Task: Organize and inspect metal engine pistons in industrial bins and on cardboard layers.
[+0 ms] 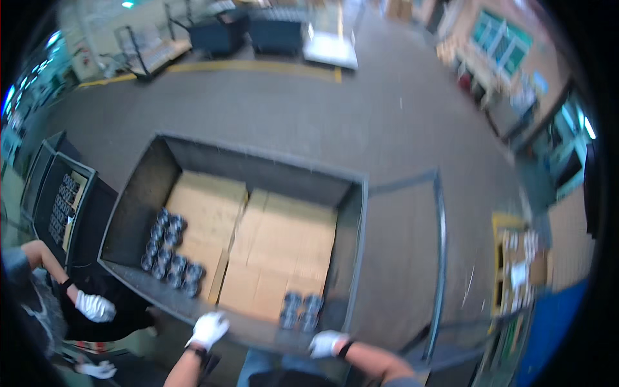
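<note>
A large grey metal bin [271, 157] stands in front of me, its floor lined with flat cardboard [284, 245]. My left hand [209, 329], in a white glove, is closed over the near rim. Farther along the same rim, my right hand [327, 344], also gloved in white, grips near the right corner. Several dark, round metal parts [169, 255] sit in rows along the bin's left side. A smaller group of the same parts [302, 311] stands in the near right corner, just beyond my right hand. Neither hand touches the parts.
On the left, a co-worker's gloved hand [95, 307] is beside another dark bin [77, 193] holding similar parts. A metal frame [441, 238] juts out from my bin's right side. Loaded pallets [516, 271] stand farther right. Dark bins [277, 35] and a white-topped cart [330, 49] line the back.
</note>
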The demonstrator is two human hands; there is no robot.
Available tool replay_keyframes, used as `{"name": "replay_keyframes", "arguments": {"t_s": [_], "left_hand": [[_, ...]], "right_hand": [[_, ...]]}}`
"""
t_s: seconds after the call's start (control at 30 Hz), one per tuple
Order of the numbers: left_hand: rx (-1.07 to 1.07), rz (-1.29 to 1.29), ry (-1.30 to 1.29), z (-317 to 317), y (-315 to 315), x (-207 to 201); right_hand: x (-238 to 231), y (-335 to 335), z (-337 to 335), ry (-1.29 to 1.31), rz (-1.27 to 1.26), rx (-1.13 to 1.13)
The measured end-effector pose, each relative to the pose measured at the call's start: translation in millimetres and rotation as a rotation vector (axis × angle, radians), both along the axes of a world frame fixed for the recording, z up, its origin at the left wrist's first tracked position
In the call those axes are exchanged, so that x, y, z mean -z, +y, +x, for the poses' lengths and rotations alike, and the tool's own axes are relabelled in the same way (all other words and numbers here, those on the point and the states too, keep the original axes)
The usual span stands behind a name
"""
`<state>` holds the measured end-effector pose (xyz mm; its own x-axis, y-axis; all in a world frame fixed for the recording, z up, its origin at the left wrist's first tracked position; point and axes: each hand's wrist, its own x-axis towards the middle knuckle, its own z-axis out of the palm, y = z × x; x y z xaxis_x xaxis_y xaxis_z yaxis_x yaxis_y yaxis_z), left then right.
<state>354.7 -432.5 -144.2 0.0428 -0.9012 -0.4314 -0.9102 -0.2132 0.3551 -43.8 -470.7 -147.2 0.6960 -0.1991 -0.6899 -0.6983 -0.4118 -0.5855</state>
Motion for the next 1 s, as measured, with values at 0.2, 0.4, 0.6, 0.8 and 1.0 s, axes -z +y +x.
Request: {"name": "replay_keyframes", "arguments": {"t_s": [0.2, 0.4, 0.6, 0.8, 1.0], "left_hand": [[-0.263, 0.046, -0.099, 0, 160, -74], [-0.414, 0.064, 0.115, -32, 338, -14], [-0.656, 0.004, 0.025, -82, 485, -43], [-1.057, -0.109, 0.058, -208, 592, -33], [-1.323, -0.273, -0.014, -255, 606, -15]], "right_hand": [[143, 104, -30, -0.246, -0.279, 0.147], [19, 29, 11, -0.220, -0.458, -0.054], [-1, 49, 45, -0.136, -0.383, -0.345], [54, 132, 141, -0.339, -0.181, -0.689], [59, 193, 264, -0.472, -0.132, -1.074]]}}
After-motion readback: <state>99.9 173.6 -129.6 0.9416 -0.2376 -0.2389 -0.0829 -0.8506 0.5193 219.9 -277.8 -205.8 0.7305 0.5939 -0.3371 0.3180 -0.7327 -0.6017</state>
